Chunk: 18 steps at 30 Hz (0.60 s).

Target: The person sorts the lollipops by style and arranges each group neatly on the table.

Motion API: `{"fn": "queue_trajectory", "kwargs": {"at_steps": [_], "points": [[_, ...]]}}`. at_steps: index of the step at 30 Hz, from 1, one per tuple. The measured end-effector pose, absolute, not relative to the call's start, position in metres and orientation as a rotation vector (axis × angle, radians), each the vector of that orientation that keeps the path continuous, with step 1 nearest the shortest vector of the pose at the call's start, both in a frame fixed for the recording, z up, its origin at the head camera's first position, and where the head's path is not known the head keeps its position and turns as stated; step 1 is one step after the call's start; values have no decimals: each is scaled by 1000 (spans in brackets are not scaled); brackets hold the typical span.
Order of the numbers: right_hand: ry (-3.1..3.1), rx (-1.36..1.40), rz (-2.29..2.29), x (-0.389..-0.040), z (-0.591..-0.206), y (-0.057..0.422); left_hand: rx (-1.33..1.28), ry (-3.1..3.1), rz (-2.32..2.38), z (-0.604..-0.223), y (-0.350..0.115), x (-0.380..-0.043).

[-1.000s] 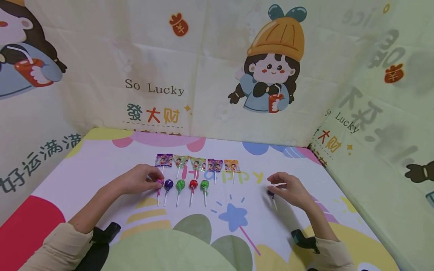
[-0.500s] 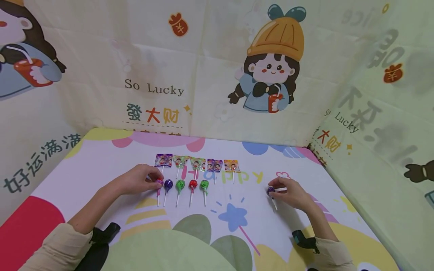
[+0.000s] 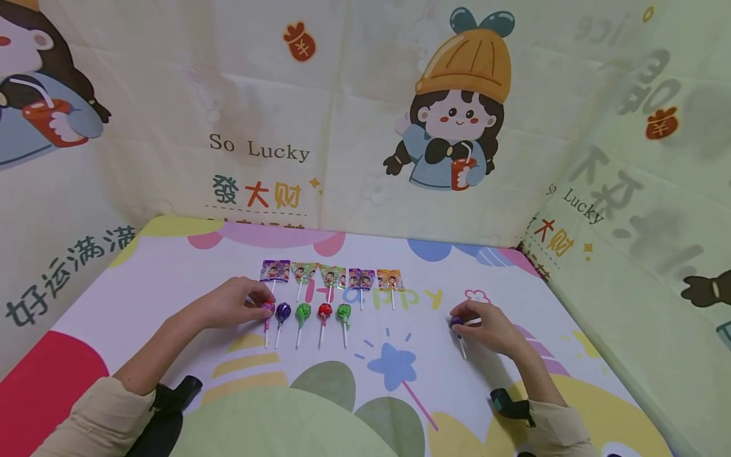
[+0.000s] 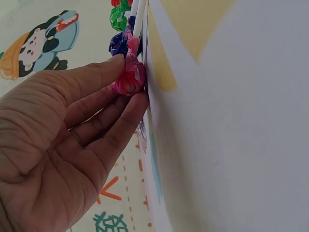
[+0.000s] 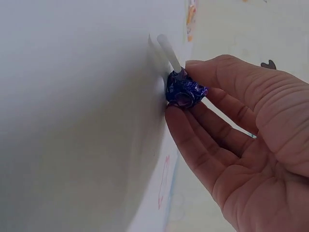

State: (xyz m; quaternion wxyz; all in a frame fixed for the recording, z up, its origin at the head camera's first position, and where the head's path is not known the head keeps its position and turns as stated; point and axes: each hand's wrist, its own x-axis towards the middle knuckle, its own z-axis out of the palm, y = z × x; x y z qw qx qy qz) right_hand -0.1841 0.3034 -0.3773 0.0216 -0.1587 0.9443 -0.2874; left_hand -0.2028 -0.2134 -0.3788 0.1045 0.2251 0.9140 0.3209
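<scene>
My left hand (image 3: 237, 303) pinches the wrapped head of a pink lollipop (image 4: 130, 79) at the left end of a row on the table. Beside it in that row lie a dark purple lollipop (image 3: 283, 311), a green one (image 3: 303, 311), a red one (image 3: 325, 310) and another green one (image 3: 344, 312), sticks toward me. Far to the right, my right hand (image 3: 485, 325) holds a second purple lollipop (image 5: 184, 91) by its head between thumb and fingers. Its white stick points toward me, close over the white tabletop.
Behind the row lie several flat-packed lollipops, among them a purple packet (image 3: 275, 270), a green packet (image 3: 333, 277) and an orange packet (image 3: 391, 280). A printed cloth covers the table (image 3: 422, 336). Printed curtains (image 3: 354, 127) stand along the back and sides.
My right hand has turned and dropped slightly, its fingers now around the purple lollipop's head, which shows more plainly. The left hand and the rows stay put.
</scene>
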Motion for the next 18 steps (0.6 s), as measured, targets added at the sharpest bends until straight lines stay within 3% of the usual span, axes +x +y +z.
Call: {"fn": "queue_trajectory", "kwargs": {"at_steps": [18], "points": [[2973, -510, -926, -183, -376, 300, 671, 2705, 936, -380, -213, -204]]}}
